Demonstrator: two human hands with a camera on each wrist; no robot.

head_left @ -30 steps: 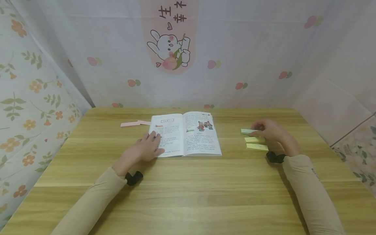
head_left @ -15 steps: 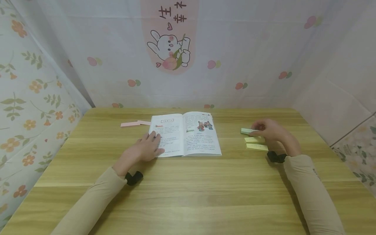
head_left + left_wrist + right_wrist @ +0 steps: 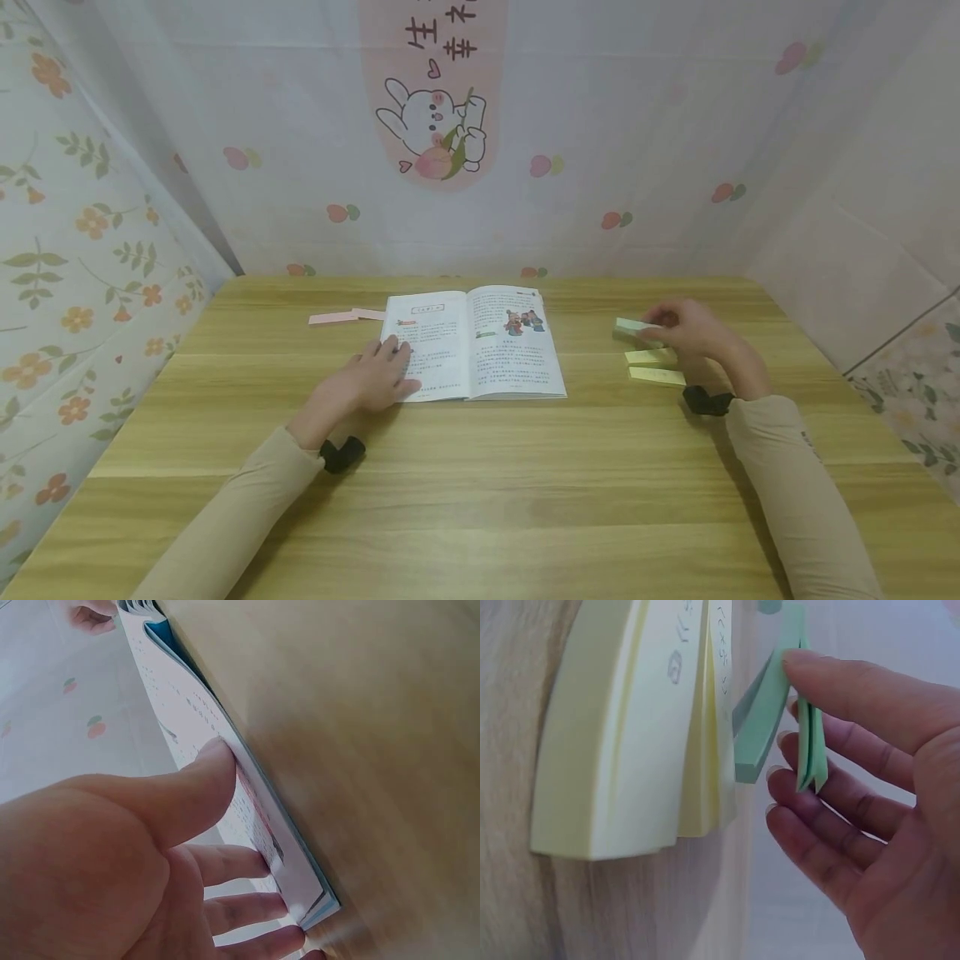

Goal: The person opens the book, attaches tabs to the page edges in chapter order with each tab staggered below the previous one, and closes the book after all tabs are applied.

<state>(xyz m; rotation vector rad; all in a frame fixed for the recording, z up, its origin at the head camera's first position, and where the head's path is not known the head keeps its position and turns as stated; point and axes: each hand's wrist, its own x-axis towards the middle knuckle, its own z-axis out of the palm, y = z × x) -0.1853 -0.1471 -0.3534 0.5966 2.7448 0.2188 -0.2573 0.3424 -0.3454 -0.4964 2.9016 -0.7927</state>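
Note:
An open book (image 3: 513, 358) with printed pages and a small colour drawing lies on the table. My left hand (image 3: 375, 377) rests on its left page near the lower outer corner, fingers spread; in the left wrist view the thumb (image 3: 206, 776) lies on the page. To the right, my right hand (image 3: 686, 327) pinches a green sticky-note pad (image 3: 630, 327) between thumb and fingers. Seen from the right wrist, that green pad (image 3: 769, 712) is fanned apart, with some leaves (image 3: 810, 750) separated from the thicker part. Two yellow sticky-note pads (image 3: 654, 367) with handwriting lie just nearer than the green one.
Two pink paper strips (image 3: 333, 317) lie at the book's left, one partly against or under its edge. The wooden table (image 3: 480, 492) ends at a printed curtain (image 3: 600, 142) behind. Patterned cloth also hangs on both sides.
The green sticky-note pad has risen slightly at its left end and shows more of its side in my right hand. My left hand and the book have stayed still.

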